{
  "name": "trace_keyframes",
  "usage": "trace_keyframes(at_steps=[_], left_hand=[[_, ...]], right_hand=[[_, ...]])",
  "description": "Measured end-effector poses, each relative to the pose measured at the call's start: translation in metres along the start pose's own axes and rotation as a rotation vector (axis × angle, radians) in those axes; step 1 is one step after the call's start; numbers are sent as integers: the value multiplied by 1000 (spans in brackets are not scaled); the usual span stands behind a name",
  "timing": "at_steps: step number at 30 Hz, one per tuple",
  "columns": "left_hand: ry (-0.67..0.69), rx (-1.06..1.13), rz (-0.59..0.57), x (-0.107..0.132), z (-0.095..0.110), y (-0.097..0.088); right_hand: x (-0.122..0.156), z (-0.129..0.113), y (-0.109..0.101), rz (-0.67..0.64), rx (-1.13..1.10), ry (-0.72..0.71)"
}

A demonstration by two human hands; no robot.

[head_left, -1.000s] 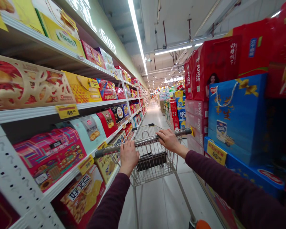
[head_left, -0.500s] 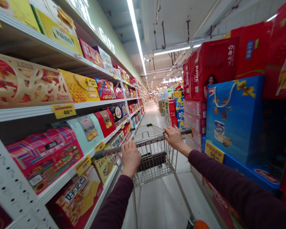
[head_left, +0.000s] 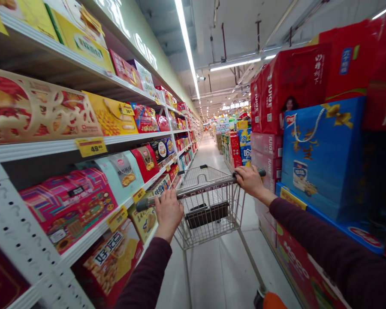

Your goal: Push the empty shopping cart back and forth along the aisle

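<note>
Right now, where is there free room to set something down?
Inside the wire shopping cart, past the dark panel, and on the floor tiles beneath. Crowded: the left shelves and the right-hand stack of gift boxes.

A shopping cart (head_left: 209,210) stands in the aisle (head_left: 212,154), with shelves (head_left: 45,150) left and stacked gift boxes (head_left: 321,159) right
</note>
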State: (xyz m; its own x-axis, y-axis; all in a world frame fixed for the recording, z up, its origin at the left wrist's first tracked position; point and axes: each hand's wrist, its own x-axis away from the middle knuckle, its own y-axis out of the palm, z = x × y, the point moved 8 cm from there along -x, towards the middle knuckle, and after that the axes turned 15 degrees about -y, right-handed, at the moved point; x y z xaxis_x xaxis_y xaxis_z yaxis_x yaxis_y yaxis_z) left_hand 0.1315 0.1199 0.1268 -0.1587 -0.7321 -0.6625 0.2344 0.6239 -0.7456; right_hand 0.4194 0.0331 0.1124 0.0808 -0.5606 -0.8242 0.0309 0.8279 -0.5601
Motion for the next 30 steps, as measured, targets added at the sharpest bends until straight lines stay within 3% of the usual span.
trace_keyframes(at_steps=[2, 4, 10, 13, 15, 19, 24, 27, 30], left_hand=[[6, -9, 0, 1, 2, 0], [-2, -18, 6, 3, 6, -1], [23, -14, -11, 5, 17, -3], [62, 4, -22, 3, 13, -3], [42, 4, -10, 1, 4, -4], [5, -7, 4, -2, -12, -4], [30, -3, 15, 1, -11, -8], [18, -20, 21, 2, -8, -8], [7, -27, 27, 3, -5, -8]], right_hand=[[3, 14, -2, 15, 24, 75], [1, 10, -1, 28, 20, 102], [-23, -67, 14, 12, -117, -139], [-23, -82, 14, 13, -155, -225], [-19, -71, 11, 8, -136, -215], [-5, -22, 1, -20, -44, -104], [9, 29, -9, -31, 78, 63], [8, 30, -6, -2, 89, 109], [-4, 1, 5, 2, 28, 51]])
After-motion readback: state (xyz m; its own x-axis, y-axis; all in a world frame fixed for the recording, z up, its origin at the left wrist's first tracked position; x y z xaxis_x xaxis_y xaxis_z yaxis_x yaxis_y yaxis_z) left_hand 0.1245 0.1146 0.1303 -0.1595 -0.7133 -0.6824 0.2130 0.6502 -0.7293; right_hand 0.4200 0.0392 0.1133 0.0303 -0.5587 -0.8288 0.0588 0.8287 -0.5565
